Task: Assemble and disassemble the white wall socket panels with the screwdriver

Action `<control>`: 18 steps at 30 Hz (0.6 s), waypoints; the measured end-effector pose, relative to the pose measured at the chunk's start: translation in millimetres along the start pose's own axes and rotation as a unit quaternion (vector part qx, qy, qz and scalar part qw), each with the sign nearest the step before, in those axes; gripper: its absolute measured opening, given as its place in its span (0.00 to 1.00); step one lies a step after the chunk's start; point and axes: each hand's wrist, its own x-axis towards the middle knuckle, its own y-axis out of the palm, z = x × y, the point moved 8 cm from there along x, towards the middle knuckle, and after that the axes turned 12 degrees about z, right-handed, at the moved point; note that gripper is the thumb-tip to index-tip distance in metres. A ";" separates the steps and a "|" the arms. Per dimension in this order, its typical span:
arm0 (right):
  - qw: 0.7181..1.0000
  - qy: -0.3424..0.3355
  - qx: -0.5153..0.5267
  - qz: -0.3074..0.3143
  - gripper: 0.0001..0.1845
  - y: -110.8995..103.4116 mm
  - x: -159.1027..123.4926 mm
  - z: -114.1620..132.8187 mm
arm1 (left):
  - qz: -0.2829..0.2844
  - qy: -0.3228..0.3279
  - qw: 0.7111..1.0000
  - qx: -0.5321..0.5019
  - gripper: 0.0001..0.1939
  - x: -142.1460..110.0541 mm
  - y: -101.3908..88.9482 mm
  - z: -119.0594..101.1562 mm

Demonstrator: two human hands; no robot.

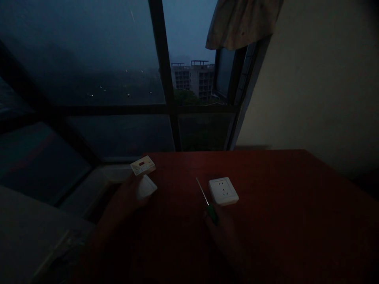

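Observation:
My left hand [130, 199] is closed around a small white square plate [147, 187], which looks like a switch or socket cover, near the table's left edge. Just beyond it lies a white rectangular back box [143, 165] with a dark slot in its middle. My right hand [223, 227] grips a screwdriver [212, 214] by its green handle, and the metal shaft points away and to the left. Right beside the screwdriver, a white wall socket [223, 191] rests face up on the table. Dim light hides most finger detail.
The reddish-brown table [275, 181] reaches to the window frame [173, 109] and a pale wall [314, 86] on the right. A curtain [244, 23] hangs above the window sash at upper right. Past the table's left edge, there is a low ledge [115, 173].

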 end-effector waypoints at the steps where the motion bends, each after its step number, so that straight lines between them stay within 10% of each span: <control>1: 1.000 0.003 0.000 0.000 0.15 0.4 0.3 -0.9 | 0.010 -0.011 1.000 0.014 0.35 0.4 2.4 8.8; 18: 1.000 0.002 0.022 -0.010 0.16 -1.6 -0.9 -4.1 | -0.036 -0.008 0.998 0.049 0.35 -8.0 -1.0 24.0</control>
